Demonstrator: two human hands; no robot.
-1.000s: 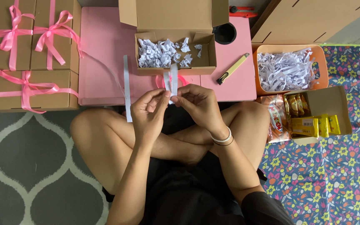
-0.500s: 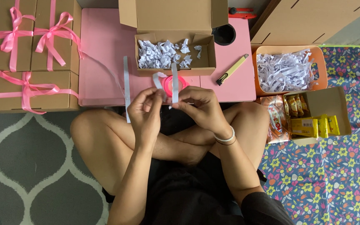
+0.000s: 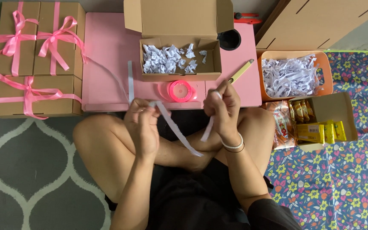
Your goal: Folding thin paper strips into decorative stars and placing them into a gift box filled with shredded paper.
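Pinching thin white paper strips (image 3: 176,127), left hand (image 3: 143,123) and right hand (image 3: 223,108) grasp separate pieces.

We see three brown boxes tied with pink ribbon (image 3: 33,59) at left — an open brown box (image 3: 179,64) ahead, yellow packets in a carton (image 3: 320,121) at right.
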